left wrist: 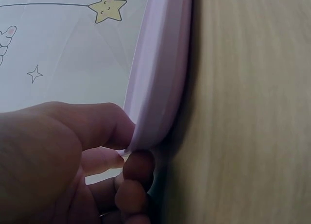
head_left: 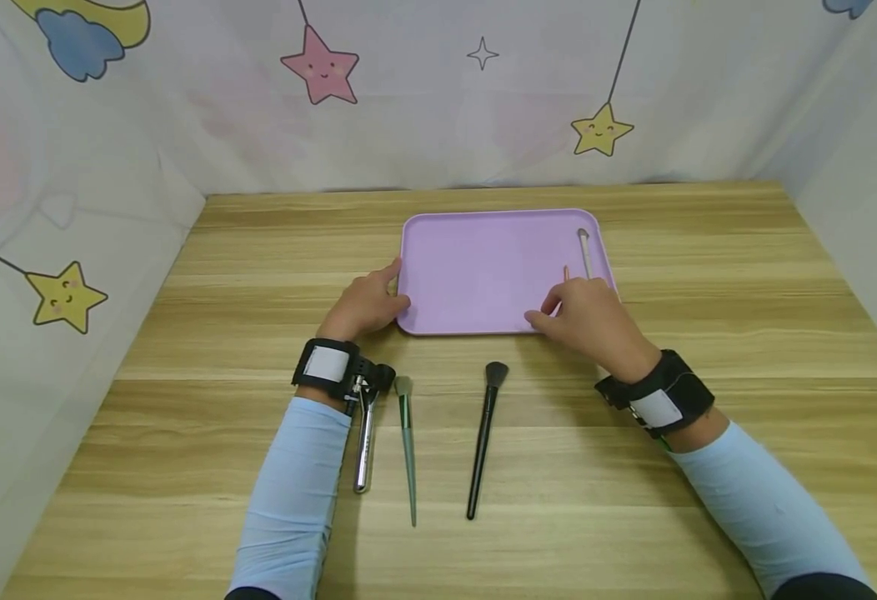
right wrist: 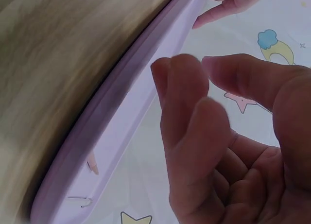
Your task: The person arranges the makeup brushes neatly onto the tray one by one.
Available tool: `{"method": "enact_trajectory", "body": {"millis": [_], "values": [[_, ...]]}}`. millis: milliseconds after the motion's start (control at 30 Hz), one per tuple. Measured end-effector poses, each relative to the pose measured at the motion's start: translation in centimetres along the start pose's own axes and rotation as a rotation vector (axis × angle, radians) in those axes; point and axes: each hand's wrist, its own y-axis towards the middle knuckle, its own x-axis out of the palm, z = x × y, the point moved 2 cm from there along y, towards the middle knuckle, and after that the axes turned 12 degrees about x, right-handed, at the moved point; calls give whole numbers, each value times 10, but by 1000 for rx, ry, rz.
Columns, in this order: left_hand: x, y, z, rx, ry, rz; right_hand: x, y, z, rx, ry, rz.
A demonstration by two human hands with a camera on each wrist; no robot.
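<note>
A lilac tray (head_left: 483,275) lies toward the back of the table. At its left front corner my left hand (head_left: 367,304) pinches the rim; in the left wrist view the thumb is inside and the fingers outside. My right hand (head_left: 592,325) hovers over the right front part of the tray, its fingers loosely bent. In the right wrist view thumb and fingertips come close together with nothing visible between them. On the tray's right side lie a slim white-handled brush (head_left: 584,250) and a copper-coloured tip (head_left: 566,272), the rest hidden behind the right hand.
In front of the tray lie a green makeup brush (head_left: 408,450) and a black makeup brush (head_left: 481,450). Beside the left wrist is a silver handle (head_left: 364,450), its upper end partly hidden. A printed cloth (head_left: 438,125) closes off the table's back and sides.
</note>
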Motion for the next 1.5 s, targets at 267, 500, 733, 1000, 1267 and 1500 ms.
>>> {"method": "enact_trajectory", "body": {"millis": [267,500,733,1000,1267,1500], "values": [[0,-1,0,-1,-7,3,6,-5,-5,2,-6,-42],[-2,-2,0,1,-7,9,10,-11,-13,-66,-20,-29],[-1,-1,-2,4,-6,9,13,-14,-15,-78,-2,-55],[0,-1,2,8,-25,12,15,-21,-19,-92,-7,-79],[1,-1,0,0,-31,14,17,-26,-22,-93,-10,-106],[0,-2,1,-4,-30,17,18,-29,-27,-93,-25,-132]]}}
